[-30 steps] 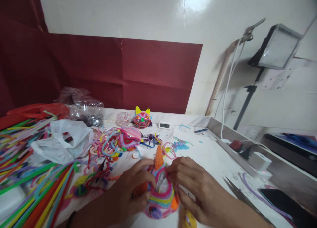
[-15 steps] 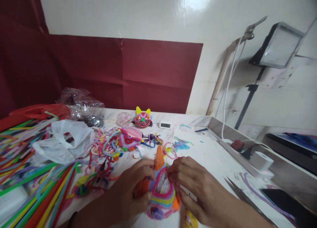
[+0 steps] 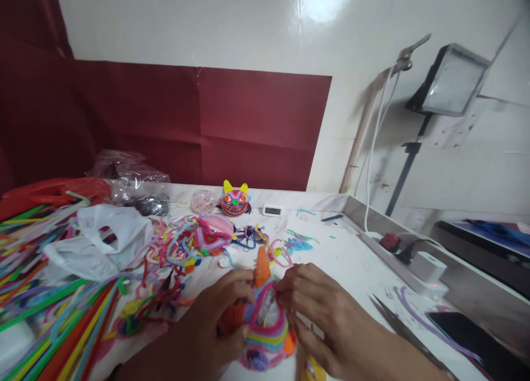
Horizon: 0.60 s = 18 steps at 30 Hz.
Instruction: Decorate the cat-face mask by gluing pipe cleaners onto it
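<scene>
A pipe-cleaner craft piece point(image 3: 268, 341) with pink, yellow and blue bands lies between my hands. Orange fuzzy parts stick out from its top and sides, and a clear, shiny patch shows in its middle. My left hand point(image 3: 215, 315) is closed on the left side, thumb low and fingers over the orange part there. At the upper right edge, my right hand point(image 3: 325, 309) has its fingers bunched together against the piece; its fingertips are partly hidden. Below the right hand a yellow piece point(image 3: 314, 368) shows in part.
Loose pipe cleaners point(image 3: 78, 326) and a white plastic bag point(image 3: 99, 243) cover the left. A finished cat-eared craft point(image 3: 234, 200) and small digital clock point(image 3: 272, 210) stand behind. At right are scissors point(image 3: 403, 328), a phone point(image 3: 467, 337), a power strip point(image 3: 422, 281) and a lamp point(image 3: 455, 80).
The whole view has shifted slightly, so most things appear a little farther left. Both hands keep their hold on the craft piece, with hardly any visible finger movement.
</scene>
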Tool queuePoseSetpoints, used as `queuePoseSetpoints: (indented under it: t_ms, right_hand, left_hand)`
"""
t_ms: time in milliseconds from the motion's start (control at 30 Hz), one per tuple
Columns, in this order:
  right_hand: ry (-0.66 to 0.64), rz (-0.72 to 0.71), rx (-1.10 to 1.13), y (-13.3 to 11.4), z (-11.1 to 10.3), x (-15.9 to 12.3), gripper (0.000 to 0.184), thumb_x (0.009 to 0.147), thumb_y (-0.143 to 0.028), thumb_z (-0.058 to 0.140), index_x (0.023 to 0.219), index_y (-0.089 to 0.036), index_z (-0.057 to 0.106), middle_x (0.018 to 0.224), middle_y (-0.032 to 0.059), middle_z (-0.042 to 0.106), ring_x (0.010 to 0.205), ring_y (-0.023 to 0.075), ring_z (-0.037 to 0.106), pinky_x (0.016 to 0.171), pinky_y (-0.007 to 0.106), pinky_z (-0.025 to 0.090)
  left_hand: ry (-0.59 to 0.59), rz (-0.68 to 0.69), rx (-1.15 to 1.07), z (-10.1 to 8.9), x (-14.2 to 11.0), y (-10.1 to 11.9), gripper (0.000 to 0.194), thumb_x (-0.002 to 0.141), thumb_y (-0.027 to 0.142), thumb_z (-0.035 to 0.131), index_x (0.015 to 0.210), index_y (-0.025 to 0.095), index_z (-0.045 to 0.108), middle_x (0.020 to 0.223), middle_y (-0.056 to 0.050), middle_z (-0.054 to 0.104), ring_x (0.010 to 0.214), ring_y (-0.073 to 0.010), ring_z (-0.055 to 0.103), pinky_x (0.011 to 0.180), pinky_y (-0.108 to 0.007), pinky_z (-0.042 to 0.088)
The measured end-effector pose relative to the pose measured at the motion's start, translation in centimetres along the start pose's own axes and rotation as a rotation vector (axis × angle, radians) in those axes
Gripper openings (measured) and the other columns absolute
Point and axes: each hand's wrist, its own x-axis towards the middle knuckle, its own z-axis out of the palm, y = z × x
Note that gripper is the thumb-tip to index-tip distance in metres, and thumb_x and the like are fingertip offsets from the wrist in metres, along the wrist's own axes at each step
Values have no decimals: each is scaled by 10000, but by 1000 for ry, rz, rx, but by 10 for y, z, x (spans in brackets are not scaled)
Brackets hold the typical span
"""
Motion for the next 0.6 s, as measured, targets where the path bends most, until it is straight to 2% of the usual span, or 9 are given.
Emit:
queuePoseSetpoints:
  t_ms: [167, 433, 600]
  right_hand:
    - [-1, 11, -17, -1, 0, 1, 178, 904, -92, 445, 951, -197, 581, 814, 66, 626, 882, 240, 572, 846, 411, 492]
    - [3, 35, -15, -3, -2, 0, 151, 893, -91, 444, 921, -195, 550, 885, 94, 644, 916, 253, 564, 814, 419, 506]
    - [9, 45, 12, -3, -2, -3, 129, 899, -83, 444, 875, -181, 525, 952, 125, 658, 943, 262, 559, 827, 432, 489]
  left_hand:
    - [21, -20, 11, 0, -1, 1, 644, 617, -46, 551, 1145, 321, 506, 1306, -13, 597, 1210, -221, 576, 1020, -292, 466]
    - [6, -17, -2, 0, 0, 1, 599, 658, -27, 547, 1134, 335, 504, 1303, 3, 576, 1236, -203, 545, 1031, -281, 445]
    - [-43, -21, 54, 0, -1, 1, 682, 658, -38, 537, 1212, 358, 499, 1371, 11, 528, 1266, -193, 527, 1056, -274, 433]
